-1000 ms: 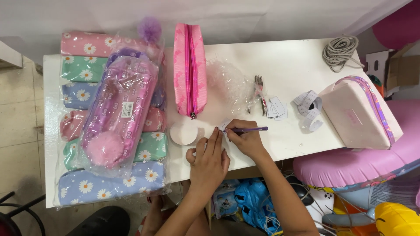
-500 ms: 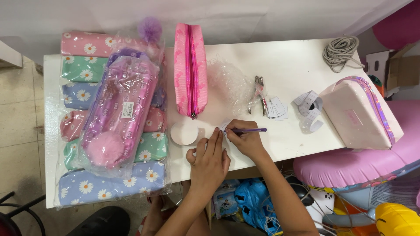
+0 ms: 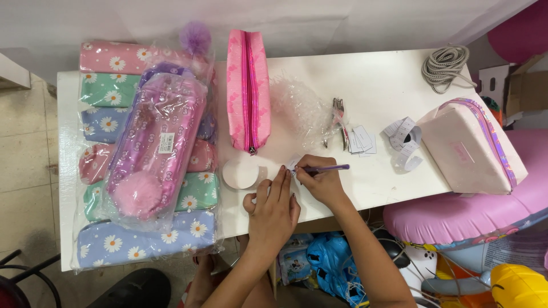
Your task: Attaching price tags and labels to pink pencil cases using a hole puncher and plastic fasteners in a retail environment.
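The left hand [image 3: 273, 212] lies flat on the white worktop [image 3: 388, 91], fingertips pinning a small paper tag [image 3: 293, 163]. Just at its 2 o'clock, the right hand [image 3: 321, 181] has its grip closed around a purple pen [image 3: 326, 169], tip on the tag. At 12 o'clock beyond stands a pink zipped pouch [image 3: 248, 88].

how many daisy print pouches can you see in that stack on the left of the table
6 show: pink, green, blue, dark pink, a second green, lilac-blue at the near edge. The purple case on top may hide more.
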